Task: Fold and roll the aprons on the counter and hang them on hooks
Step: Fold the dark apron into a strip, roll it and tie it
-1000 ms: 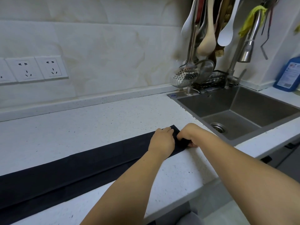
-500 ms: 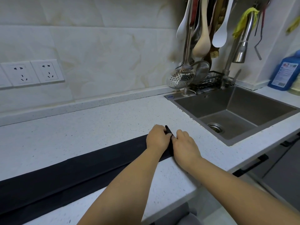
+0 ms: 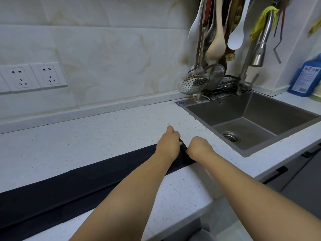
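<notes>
In the head view, the dark apron (image 3: 78,185), folded into a long strip, lay on the bench (image 3: 104,133) from lower left to centre, where the left hand (image 3: 169,145) and right hand (image 3: 199,147), fingers curled, gripped its end; the cloth looked soft and light, probably best rolled from that end.

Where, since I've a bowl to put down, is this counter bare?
Bare counter lies between the folded black apron and the back wall, left of the sink. A smaller patch sits between the right hand and the sink. Crowded: behind the sink, under the hanging utensils.
</notes>
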The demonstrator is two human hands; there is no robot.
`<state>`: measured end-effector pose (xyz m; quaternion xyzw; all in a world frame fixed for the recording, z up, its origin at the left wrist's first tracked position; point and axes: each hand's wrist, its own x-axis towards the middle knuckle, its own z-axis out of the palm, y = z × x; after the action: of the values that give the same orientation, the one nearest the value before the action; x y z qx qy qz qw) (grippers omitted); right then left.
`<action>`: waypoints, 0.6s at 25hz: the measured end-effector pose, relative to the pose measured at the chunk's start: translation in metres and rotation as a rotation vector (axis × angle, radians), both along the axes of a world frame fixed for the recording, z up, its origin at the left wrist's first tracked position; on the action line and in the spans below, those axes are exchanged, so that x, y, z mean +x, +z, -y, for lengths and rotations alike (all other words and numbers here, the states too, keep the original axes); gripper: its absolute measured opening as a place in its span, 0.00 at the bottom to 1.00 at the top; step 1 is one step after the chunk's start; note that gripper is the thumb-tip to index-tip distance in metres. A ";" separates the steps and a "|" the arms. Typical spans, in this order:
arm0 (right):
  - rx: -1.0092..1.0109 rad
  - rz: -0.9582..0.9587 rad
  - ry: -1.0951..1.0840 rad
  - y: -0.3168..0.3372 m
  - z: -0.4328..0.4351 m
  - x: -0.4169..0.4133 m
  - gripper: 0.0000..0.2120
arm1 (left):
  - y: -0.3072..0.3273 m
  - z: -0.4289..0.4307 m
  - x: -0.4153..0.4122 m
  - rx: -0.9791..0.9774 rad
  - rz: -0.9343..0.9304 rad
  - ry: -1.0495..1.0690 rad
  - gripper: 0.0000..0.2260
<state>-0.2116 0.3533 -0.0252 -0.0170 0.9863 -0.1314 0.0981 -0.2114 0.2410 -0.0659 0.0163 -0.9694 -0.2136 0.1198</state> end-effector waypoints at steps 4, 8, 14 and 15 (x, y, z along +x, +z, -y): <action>0.052 0.054 0.072 0.009 0.004 -0.002 0.14 | -0.012 -0.001 0.004 -0.027 -0.097 -0.069 0.13; -0.037 -0.036 0.134 0.004 0.003 0.002 0.13 | -0.012 0.001 0.007 0.021 -0.116 -0.040 0.14; 0.127 -0.367 0.391 -0.010 0.013 0.031 0.17 | -0.010 0.013 0.008 0.209 -0.062 -0.055 0.12; 0.148 -0.377 0.417 -0.010 0.012 0.033 0.18 | -0.010 0.015 0.008 0.217 -0.059 -0.054 0.11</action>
<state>-0.1783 0.3413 -0.0354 -0.2363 0.9693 -0.0306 -0.0609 -0.2033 0.2263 -0.0758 -0.0031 -0.9367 -0.3208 0.1401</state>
